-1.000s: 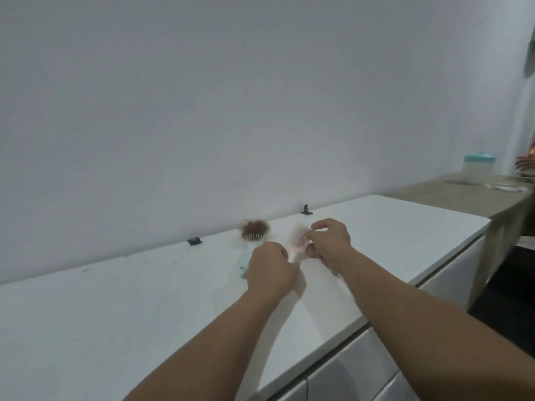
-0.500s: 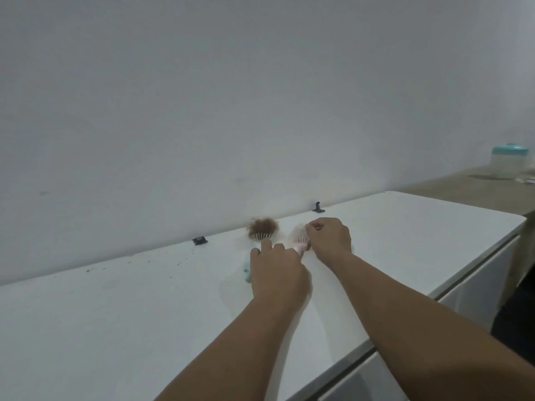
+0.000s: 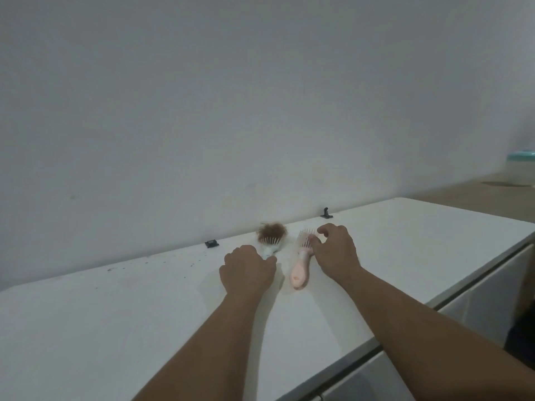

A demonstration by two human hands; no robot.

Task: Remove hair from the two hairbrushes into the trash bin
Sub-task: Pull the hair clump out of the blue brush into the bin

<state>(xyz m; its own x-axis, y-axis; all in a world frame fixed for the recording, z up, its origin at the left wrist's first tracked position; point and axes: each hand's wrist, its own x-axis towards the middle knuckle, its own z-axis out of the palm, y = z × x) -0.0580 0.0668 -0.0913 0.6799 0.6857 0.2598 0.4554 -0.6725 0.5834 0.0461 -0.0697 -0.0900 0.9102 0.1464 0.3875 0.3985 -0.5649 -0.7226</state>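
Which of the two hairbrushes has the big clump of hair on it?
The pale blue hairbrush, gripped by the left hand, carries a brown hair clump. The pink hairbrush beside it shows bare bristles.

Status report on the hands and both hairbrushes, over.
Left hand curled round mint brush handle, brown hair on it. Right hand fingering pink brush bristles. No bin in view.
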